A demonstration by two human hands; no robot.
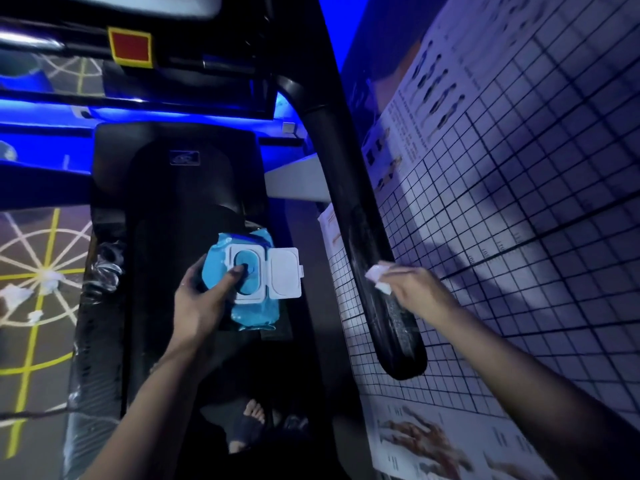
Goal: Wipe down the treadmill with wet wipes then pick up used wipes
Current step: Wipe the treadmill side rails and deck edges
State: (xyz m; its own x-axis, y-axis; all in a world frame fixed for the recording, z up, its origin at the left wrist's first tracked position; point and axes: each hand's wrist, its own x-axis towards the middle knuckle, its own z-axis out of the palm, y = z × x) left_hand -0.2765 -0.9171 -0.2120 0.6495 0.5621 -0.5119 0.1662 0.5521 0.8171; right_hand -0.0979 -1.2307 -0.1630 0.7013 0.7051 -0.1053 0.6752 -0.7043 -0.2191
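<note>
Two hands were seen, each occupied. One pack of wet wipes point(254, 306), blue with a white flip lid standing open to the right, was grasped by the left hand point(201, 301). Its fingers were curled round the pack's left edge and the thumb was laid on the oval opening. The pack was held over the treadmill's black belt point(166, 209), near the middle of the view. Whether it rested on anything could not be told.

One white wipe point(378, 279) was bunched in the fingers of the right hand point(414, 289) and pressed against the treadmill's handrail point(367, 237). Only this one handrail, a thick black one, could be made out, at the right side of the machine. It ran down from the top of the view to a rounded end below the hand. Wet-looking streaks were visible on it beside and below the wipe.

Three crumpled white pieces that looked like used wipes were lying on the floor point(20, 358) well to the left of the treadmill. One point(52, 277) was at the centre of a pattern of painted white and yellow lines, a second point(15, 294) just left of it, and a third point(34, 316) a little below.

One foot point(254, 415) in an open sandal was seen on the belt at the bottom of the view. One red square with a yellow border point(130, 46) was fixed on the machine's upper part. On the gridded wall point(536, 254) to the right, two posters with printed figures were counted, one high up point(429, 105) and one low down point(450, 445).
</note>
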